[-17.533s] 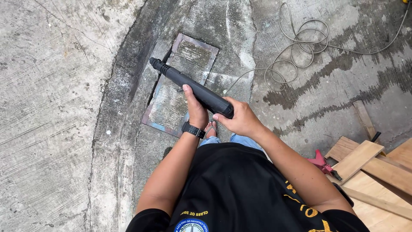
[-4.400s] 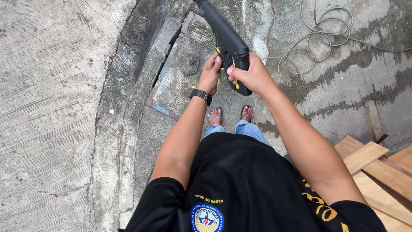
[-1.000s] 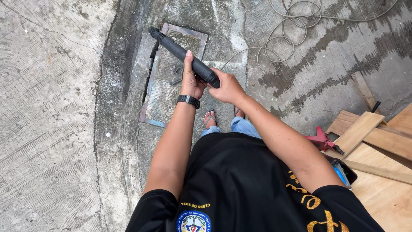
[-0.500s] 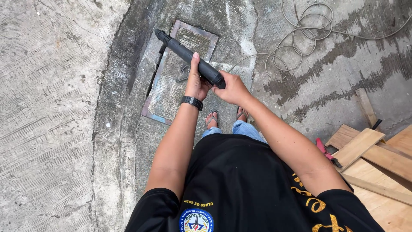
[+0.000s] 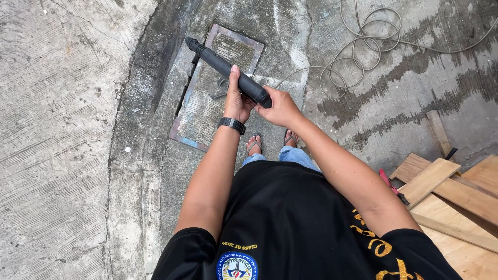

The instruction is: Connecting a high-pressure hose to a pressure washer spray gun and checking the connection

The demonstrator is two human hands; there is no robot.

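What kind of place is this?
Probably an outdoor work yard or building site: rough, damp concrete ground with a metal hatch set in it, a loose cable, and lumber. Both hands, left and right, hold a black tube.

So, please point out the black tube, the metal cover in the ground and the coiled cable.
black tube (image 5: 220, 63), head view, mid-barrel.
metal cover (image 5: 207, 109), head view, bare plate.
coiled cable (image 5: 358, 57), head view, loops.
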